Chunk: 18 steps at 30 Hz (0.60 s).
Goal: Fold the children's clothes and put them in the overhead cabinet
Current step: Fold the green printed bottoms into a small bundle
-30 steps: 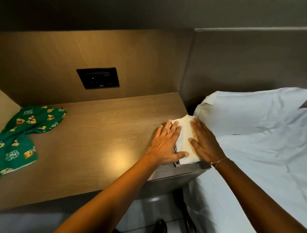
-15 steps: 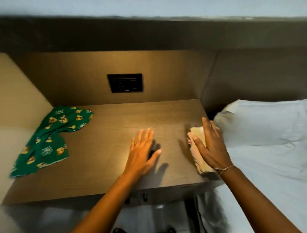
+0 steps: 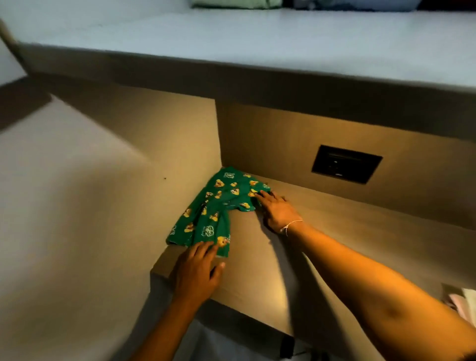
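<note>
One green printed garment [image 3: 216, 206] lies crumpled on the wooden shelf [image 3: 322, 232], pushed into the left rear corner where the side panel [image 3: 154, 144] meets the back panel. Its fabric carries small yellow and white cartoon figures, and one end hangs close to the shelf's front left edge.

The left hand [image 3: 197, 270] rests flat near that front edge, fingers spread and unclenched, the fingertips touching the garment's lower hem. The right hand [image 3: 277, 210] lies further back on the shelf, also flat and unclenched, its fingertips on the garment's upper right edge; neither hand has the cloth pinched. A thin pale bracelet [image 3: 291, 226] circles the right wrist.

A dark rectangular socket plate [image 3: 346, 164] sits in the back panel, to the right of the garment and well apart from it. At the far right edge of the view, a bit of pale folded cloth [image 3: 463, 304] shows on the shelf. Above the alcove a pale flat ledge [image 3: 257, 43] runs across, with blurred folded fabrics [image 3: 231, 3] at its far side.
</note>
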Tool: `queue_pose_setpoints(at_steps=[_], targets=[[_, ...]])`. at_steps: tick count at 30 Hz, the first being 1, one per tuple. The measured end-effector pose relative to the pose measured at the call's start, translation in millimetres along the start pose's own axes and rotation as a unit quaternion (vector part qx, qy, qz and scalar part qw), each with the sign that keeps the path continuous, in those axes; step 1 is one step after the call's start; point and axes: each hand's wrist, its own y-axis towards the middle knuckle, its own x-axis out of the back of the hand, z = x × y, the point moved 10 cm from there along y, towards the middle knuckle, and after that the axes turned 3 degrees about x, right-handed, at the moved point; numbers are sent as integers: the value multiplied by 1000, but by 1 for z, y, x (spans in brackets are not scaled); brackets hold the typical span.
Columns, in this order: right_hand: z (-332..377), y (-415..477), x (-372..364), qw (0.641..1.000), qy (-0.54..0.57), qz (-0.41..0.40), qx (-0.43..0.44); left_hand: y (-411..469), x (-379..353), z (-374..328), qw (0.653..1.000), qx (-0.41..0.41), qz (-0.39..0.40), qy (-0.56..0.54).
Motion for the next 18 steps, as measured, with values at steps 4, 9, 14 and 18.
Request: queue_pose_setpoints(at_steps=[4, 9, 14, 18], targets=[[-8, 3, 8, 995, -37, -95, 2, -19, 14, 5, 997, -37, -69, -10], [-11, -48, 25, 993, -24, -118, -16, -18, 26, 0, 994, -33, -58, -90], [-12, -163, 62, 980, 75, -183, 24, -29, 62, 43, 949, 65, -82, -297], [-41, -175, 74, 976, 120, -161, -79, 42, 60, 6, 952, 75, -16, -297]])
